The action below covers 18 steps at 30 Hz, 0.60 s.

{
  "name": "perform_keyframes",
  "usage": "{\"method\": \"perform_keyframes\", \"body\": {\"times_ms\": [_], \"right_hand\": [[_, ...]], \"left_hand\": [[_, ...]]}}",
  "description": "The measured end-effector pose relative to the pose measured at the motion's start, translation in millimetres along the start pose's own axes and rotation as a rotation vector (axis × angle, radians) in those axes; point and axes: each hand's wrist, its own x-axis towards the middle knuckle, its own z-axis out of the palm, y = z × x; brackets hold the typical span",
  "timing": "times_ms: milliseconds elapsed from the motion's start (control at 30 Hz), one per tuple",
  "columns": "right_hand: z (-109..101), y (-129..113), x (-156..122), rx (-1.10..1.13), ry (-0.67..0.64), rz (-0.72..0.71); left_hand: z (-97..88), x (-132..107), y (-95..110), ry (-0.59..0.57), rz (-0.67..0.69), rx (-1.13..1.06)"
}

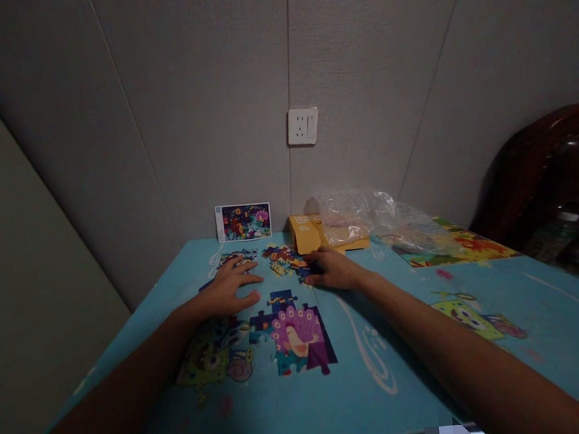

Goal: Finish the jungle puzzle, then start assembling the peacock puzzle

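My left hand (232, 288) rests with fingers spread beside and partly over a cluster of jigsaw pieces (242, 254) at the back left. At a heap of loose jigsaw pieces (283, 260), my right hand (330, 268) has its fingers curled down. Whether a piece is between those fingertips is too dark to make out. Nearer to me lies a joined puzzle section (302, 340) showing a pink peacock, with blue pieces attached at its upper left. A reference picture card (244, 222) leans upright against the wall behind the pieces.
Behind my right hand stands a yellow box (307, 234) with crumpled clear plastic (359, 215) over it. A colourful printed sheet (472, 241) lies right of that. The blue table (374, 404) meets a grey wall with a socket (303, 126). A dark wooden chair (539, 150) is at right.
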Motion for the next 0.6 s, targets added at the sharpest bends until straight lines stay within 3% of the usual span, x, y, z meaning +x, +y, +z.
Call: {"method": "perform_keyframes", "body": {"times_ms": [600], "right_hand": [[9.0, -4.9, 4.4, 0.008, 0.132, -0.008]], "left_hand": [[-1.4, -1.6, 2.1, -0.021, -0.004, -0.031]]}}
